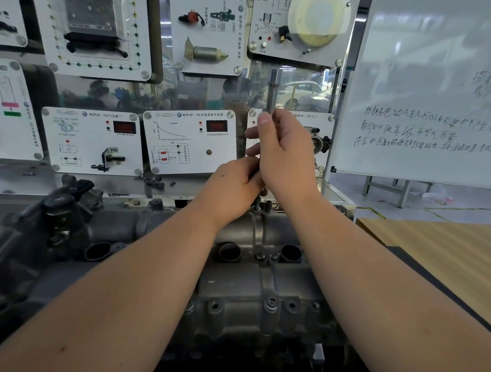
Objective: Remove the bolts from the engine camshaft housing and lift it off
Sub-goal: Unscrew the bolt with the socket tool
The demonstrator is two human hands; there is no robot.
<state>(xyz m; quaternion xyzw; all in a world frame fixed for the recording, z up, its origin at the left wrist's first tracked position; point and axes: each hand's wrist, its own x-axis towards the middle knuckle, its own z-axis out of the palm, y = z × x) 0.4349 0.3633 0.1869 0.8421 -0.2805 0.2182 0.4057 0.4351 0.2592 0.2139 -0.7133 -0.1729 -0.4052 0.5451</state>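
Note:
The grey cast camshaft housing (264, 287) lies across the bench in front of me, with round plug wells and bolt heads (271, 302) along its near edge. A long metal socket tool (272, 89) stands upright over the housing's far edge. My right hand (283, 156) grips its shaft high up, thumb pointing upward. My left hand (232, 188) holds the lower part of the shaft just above a bolt (256, 206) at the far edge; the tool's tip is hidden by my fingers.
A display wall of white sensor panels (188, 142) stands right behind the engine. Loose dark bolts (154, 180) lie on the metal ledge below it. A whiteboard (434, 91) stands at right, above a wooden tabletop (441, 249). Dark engine parts (62, 203) sit at left.

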